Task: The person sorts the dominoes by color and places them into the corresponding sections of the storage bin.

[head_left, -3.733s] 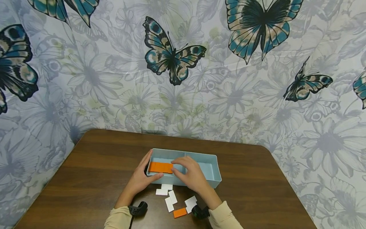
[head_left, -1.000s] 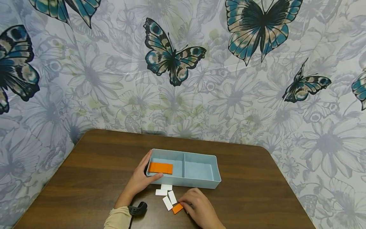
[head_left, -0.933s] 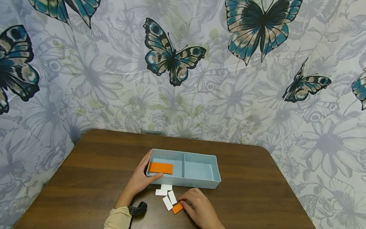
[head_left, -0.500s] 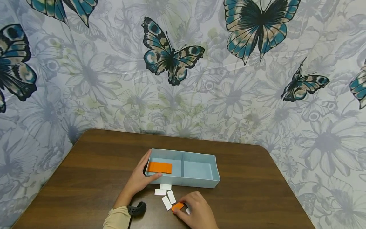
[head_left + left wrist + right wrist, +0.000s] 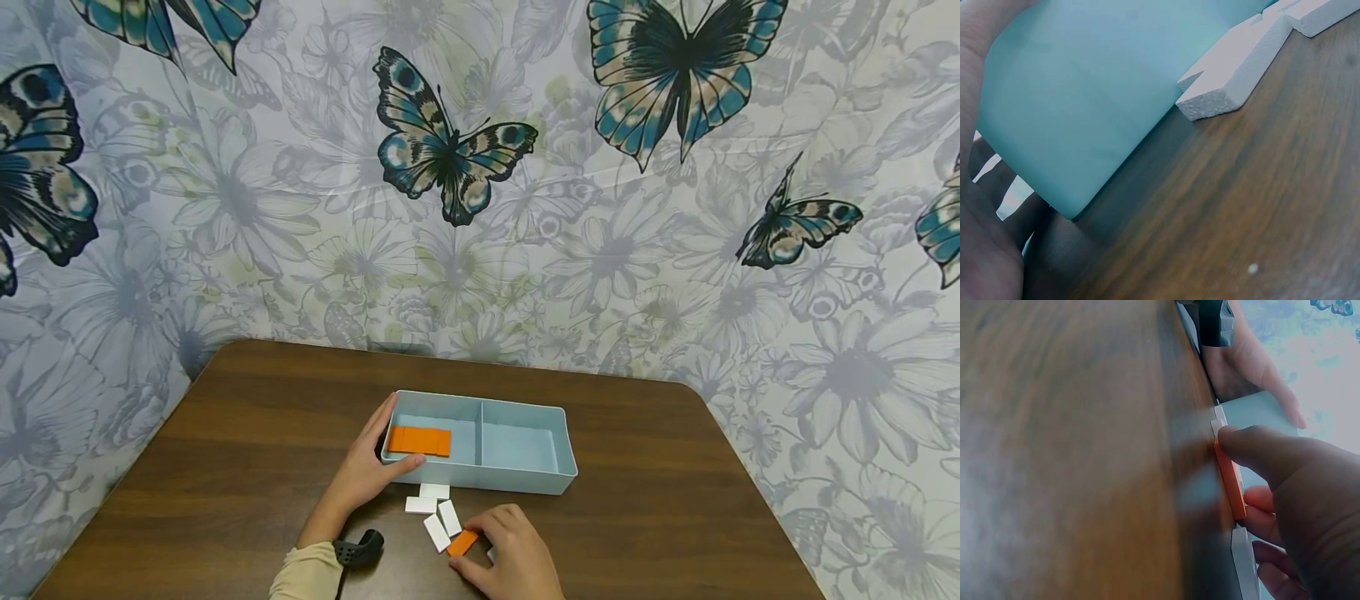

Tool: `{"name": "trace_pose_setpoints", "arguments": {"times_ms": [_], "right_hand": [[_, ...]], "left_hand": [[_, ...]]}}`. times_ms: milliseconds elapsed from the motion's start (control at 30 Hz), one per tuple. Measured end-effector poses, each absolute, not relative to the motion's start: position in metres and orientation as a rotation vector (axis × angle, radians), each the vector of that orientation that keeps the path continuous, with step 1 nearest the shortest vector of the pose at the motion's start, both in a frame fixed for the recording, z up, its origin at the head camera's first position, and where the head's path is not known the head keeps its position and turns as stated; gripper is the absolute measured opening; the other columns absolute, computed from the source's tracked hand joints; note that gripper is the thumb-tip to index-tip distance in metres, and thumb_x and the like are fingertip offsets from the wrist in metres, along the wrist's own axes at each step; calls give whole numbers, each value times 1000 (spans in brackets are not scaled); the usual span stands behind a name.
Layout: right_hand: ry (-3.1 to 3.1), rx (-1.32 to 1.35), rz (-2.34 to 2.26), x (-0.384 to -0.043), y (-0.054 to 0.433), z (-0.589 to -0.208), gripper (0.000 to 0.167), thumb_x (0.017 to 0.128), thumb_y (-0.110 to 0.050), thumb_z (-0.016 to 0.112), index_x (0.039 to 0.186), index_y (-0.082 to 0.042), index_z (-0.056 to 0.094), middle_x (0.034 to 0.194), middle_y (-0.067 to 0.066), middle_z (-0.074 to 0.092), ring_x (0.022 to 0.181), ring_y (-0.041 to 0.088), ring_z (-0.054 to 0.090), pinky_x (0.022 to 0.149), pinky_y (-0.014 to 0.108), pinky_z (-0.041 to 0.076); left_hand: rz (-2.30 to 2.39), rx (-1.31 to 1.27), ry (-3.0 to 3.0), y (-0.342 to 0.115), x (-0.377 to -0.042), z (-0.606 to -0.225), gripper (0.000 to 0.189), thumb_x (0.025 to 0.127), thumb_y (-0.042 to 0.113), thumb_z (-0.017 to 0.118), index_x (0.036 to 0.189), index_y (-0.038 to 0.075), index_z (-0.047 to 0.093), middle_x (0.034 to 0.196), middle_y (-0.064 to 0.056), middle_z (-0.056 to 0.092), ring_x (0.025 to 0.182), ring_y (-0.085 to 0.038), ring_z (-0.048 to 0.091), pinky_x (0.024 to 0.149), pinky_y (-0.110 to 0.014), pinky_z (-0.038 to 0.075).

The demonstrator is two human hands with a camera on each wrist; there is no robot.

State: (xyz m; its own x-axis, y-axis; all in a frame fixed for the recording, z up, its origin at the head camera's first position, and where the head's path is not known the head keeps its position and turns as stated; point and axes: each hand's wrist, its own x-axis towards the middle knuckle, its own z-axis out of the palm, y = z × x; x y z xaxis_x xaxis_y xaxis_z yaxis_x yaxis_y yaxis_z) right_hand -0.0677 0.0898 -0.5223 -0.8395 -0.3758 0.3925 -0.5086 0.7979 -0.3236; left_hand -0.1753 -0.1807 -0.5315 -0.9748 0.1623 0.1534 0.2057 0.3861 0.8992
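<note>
At the left end of a pale blue two-compartment box [image 5: 517, 480], my left hand [image 5: 363, 471] grips it, thumb over the front side and fingers along the end wall. My right hand [image 5: 517, 550] pinches a small orange rectangular block [image 5: 462, 543] in front of the box. In the right wrist view, the thumb and fingers meet opposite ends of that orange block [image 5: 1230, 481], low at the table. Several orange blocks [image 5: 420, 440] lie side by side in the left compartment. White blocks [image 5: 437, 533] lie just left of my right hand; another white piece is mostly hidden beneath it.
More white blocks [image 5: 422, 505] lie against the box's front, also seen as rough-edged white pieces [image 5: 1229, 81] in the left wrist view. A black wrist device [image 5: 360, 548] sits by the left cuff. The brown table [image 5: 675, 500] ends before a butterfly-patterned backdrop [image 5: 615, 267].
My right hand has come out of the box to the blocks in front, and now takes the orange block, which has turned and shifted slightly left. The left hand stays on the box.
</note>
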Motion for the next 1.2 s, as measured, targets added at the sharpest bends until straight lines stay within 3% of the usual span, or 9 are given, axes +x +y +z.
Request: {"name": "trace_pose_setpoints", "arguments": {"times_ms": [300,667,1200], "right_hand": [[-2652,710,636,-69,96,-525,37,80,-45,88,106,-22,76,102,-16,67,99,7,57,84,28,55],[-2497,850,661,-73,102,-522,41,71,-32,94,107,-20,77,103,-14,66,99,6,58,84,22,54],[-2422,862,781,-83,109,-478,40,79,-28,90,116,-21,75,113,-14,66,103,7,60,88,25,55]], "left_hand": [[-1678,-343,-2571,-181,-174,-531,107,83,48,84,166,35,18,173,-5,19,155,-40,24,115,-74,25],[-1683,-347,-2575,-181,-173,-532,106,84,48,84,166,36,17,173,-5,18,155,-41,23,115,-75,25],[-1713,-346,-2569,-180,-173,-531,108,83,46,85,167,29,19,173,-6,17,156,-41,23,114,-75,25]]}}
